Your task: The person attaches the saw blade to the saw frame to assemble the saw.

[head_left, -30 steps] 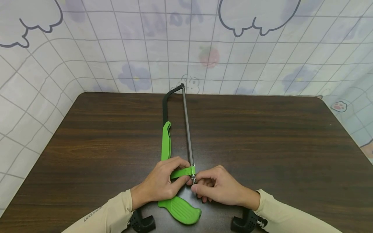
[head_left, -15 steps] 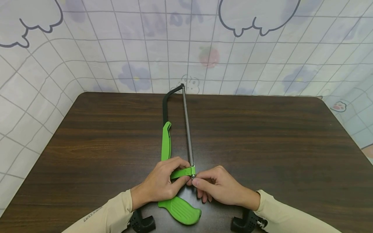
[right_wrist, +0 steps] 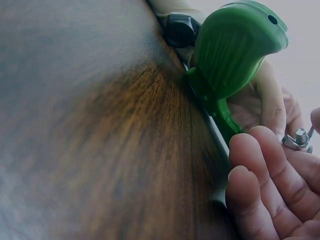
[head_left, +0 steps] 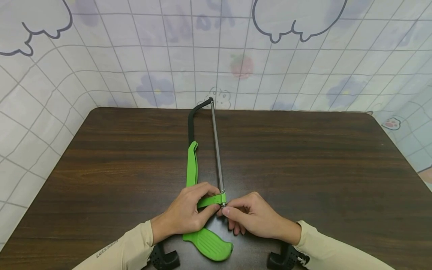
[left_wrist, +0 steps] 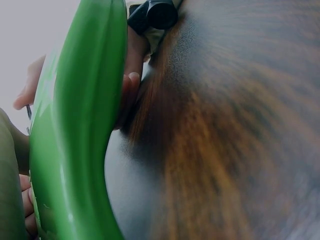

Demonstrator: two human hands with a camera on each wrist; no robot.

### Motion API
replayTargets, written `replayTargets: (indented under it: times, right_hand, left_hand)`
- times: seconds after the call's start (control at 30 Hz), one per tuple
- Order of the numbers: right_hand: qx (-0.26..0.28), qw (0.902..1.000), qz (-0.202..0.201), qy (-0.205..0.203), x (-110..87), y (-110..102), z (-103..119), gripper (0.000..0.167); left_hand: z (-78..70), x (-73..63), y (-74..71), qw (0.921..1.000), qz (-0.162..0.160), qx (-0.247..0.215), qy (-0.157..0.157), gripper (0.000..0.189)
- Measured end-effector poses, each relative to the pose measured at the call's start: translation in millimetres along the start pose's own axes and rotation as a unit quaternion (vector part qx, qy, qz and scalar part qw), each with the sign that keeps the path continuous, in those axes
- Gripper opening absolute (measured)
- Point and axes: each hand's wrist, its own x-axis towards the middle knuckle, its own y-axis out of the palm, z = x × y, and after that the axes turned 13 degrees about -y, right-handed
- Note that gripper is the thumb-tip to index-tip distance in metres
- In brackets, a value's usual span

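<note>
A hacksaw with a green frame and handle and a black front bow lies on the table, its front end pointing away. Its straight blade runs along the right side. With fingers and thumb curled round the green arm near the blade's rear end, my left hand holds the saw. My right hand has its thumb and forefinger at the wing nut on the rear bolt, pinching it. The other right fingers hang loosely beneath. In the left wrist view the green handle hides most of the hands.
The dark wooden table extends to both sides. Behind it hangs a pale checked cloth that meets the table's back edge. Black wrist cameras sit under both wrists, close to the saw handle.
My right thumb has moved up and forward round the wing nut, and more of the lower right fingers shows. The left hand and the hacksaw have stayed in place.
</note>
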Motion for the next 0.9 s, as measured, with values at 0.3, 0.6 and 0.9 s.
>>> replayTargets:
  times: [0.3, 0.6, 0.9]
  right_hand:
    - [0.002, 1.0000, 0.001, 0.006, -0.8, -0.4, -0.4, 0.028]
    - [0.009, 0.9999, 0.001, 0.007, -1.6, -0.9, 0.0, 0.029]
    - [0.016, 0.9999, -0.002, 0.005, -0.7, -1.3, 0.6, 0.029]
  left_hand:
    - [-0.1, -0.4, 0.2, 1.0000, 0.000, -0.001, -0.003, 0.016]
    - [-0.1, -0.7, 0.0, 1.0000, -0.006, 0.003, -0.006, 0.018]
    - [0.5, -0.7, -0.3, 0.9999, -0.010, 0.005, 0.000, 0.018]
